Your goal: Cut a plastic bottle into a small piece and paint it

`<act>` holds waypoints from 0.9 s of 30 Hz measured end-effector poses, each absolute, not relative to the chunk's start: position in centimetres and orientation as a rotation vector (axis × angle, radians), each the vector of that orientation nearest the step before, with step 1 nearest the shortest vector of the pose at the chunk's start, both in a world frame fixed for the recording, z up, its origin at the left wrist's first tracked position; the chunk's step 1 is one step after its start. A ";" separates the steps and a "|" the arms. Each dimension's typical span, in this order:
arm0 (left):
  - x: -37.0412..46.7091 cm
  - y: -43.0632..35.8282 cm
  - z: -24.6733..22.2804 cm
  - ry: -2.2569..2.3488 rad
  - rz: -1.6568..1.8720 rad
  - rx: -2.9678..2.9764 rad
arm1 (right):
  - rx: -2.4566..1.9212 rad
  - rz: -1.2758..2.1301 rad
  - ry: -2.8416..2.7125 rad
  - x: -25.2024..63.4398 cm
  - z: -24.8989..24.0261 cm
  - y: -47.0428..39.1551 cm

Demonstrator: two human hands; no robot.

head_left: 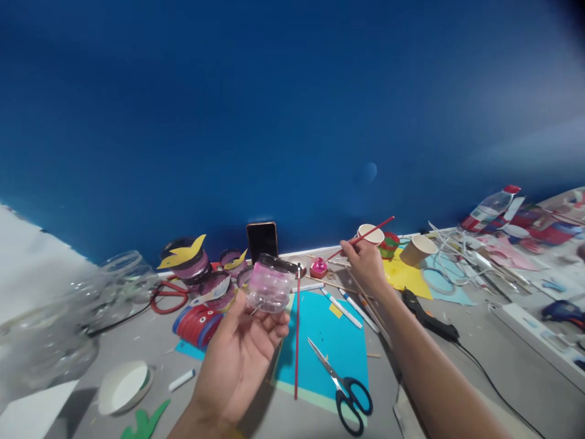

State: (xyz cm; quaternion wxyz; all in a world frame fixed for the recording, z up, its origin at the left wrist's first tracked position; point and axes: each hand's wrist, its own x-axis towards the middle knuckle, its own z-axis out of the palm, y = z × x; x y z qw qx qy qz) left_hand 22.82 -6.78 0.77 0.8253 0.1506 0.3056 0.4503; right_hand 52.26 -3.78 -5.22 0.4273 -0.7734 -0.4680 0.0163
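Note:
My left hand (247, 350) holds up a cut-off clear plastic bottle piece (269, 288), with a dark rim and pink paint on part of its side. Between the fingers of my right hand (368, 265) is a red-handled paintbrush (381, 224), its lower end pointing at a small pot of pink paint (319, 267). Whether the bristles touch the paint I cannot tell. A second red paintbrush (297, 341) lies on a blue paper sheet (320, 323). Black-handled scissors (345, 390) rest across the sheet's near edge.
Painted bottle pieces with yellow paper birds (183, 253) stand at left, near red-handled scissors (169, 297). A phone (262, 239) leans against the blue wall. At right are paper cups (418, 249), a black glue gun (429, 317), a power strip (542, 344) and a bottle (489, 210).

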 end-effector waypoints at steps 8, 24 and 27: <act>24.0 -6.1 -0.7 0.791 0.930 0.270 | -1.825 0.011 -0.904 53.6 -4.7 -3.8; 22.1 -6.3 0.4 0.595 0.776 0.027 | -1.046 0.389 -0.981 46.4 3.0 -10.7; 22.1 -6.8 0.8 0.576 0.828 0.054 | -1.081 0.365 -1.020 46.2 2.8 -11.4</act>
